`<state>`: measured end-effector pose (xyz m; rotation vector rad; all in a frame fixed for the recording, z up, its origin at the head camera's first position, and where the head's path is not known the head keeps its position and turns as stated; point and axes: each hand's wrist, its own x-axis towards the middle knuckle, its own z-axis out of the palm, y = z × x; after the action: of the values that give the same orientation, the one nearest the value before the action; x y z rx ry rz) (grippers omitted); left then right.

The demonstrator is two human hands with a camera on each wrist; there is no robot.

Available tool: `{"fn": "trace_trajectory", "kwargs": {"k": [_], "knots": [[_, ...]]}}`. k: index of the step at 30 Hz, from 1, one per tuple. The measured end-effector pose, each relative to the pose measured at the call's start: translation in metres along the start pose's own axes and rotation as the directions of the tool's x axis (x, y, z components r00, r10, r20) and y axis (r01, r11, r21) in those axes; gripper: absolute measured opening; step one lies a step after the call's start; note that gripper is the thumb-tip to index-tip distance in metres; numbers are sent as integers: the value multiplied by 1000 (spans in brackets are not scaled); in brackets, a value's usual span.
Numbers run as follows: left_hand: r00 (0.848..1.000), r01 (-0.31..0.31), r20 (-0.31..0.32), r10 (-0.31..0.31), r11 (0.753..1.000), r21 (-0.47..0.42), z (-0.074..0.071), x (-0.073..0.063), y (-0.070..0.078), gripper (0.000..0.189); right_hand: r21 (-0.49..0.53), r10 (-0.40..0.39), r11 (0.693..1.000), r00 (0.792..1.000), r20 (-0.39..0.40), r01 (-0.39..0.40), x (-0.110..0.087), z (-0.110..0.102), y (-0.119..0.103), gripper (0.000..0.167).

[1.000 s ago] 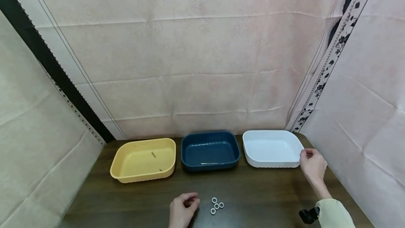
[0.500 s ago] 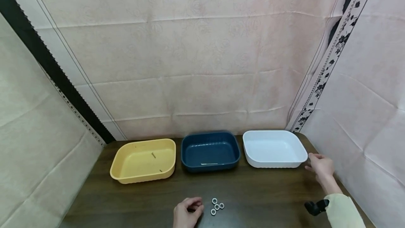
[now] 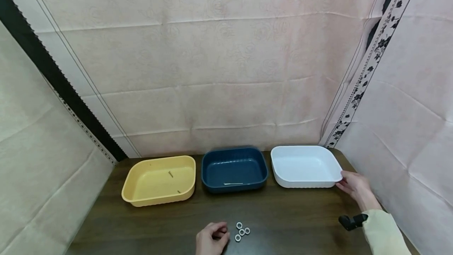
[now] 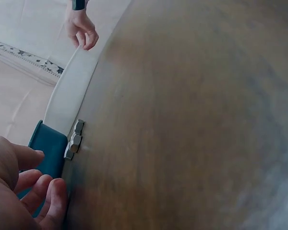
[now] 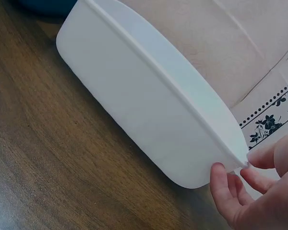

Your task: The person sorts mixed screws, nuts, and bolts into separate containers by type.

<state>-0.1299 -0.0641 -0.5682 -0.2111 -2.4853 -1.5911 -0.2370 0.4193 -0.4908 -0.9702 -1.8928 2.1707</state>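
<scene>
My right hand (image 3: 357, 188) is at the front right corner of a white plastic tub (image 3: 302, 184). In the right wrist view its thumb (image 5: 265, 157) lies on the rim and the fingers curl beneath, pinching the corner. My left hand (image 3: 212, 239) rests low on the dark wooden table (image 3: 283, 219), its fingers loosely bent with nothing between them. Just right of its fingertips lie several metal hex nuts (image 3: 242, 232), grouped together. The left wrist view shows these nuts (image 4: 76, 143) from the side, beyond the fingers.
A dark blue tub (image 3: 235, 187) stands in the middle at the back, with a thin metal rod or pin (image 3: 233, 183) inside. Left of it is a yellow tub (image 3: 159, 200) holding two small screws (image 3: 170, 174). Pale cloth walls (image 3: 219, 70) enclose the table's back and sides.
My right hand moved from the white tub's right side outward, then back in to grip its front right corner. My left hand shifted slightly right and down, closer to the nuts.
</scene>
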Motion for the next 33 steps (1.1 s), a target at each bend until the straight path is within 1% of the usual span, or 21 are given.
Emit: {"fn": "trace_trajectory", "kwargs": {"k": [3,10,14,18,25,29,33], "knots": [[1000,19,21,-19,1000,-3,1,0,0,22,-6,-17,1000,999,-28,17,4,1,1,43],[997,48,59,-44,997,-61,3,-2,4,26,-41,-32,999,998,-61,29,8,3,1,45],[994,77,87,-72,996,-49,5,-3,6,28,-52,-35,998,997,-69,32,7,4,3,44],[993,88,87,-85,996,-31,7,-5,5,28,-47,-52,998,995,-81,48,6,5,5,41],[995,69,72,-66,997,-37,12,-7,6,28,-48,-67,997,992,-108,62,6,7,5,39],[994,91,60,-88,995,-46,16,-7,6,28,-44,-67,997,991,-113,62,6,7,4,38],[993,105,66,-101,993,-50,18,-7,7,29,-49,-68,997,991,-114,63,5,8,4,38]]}}
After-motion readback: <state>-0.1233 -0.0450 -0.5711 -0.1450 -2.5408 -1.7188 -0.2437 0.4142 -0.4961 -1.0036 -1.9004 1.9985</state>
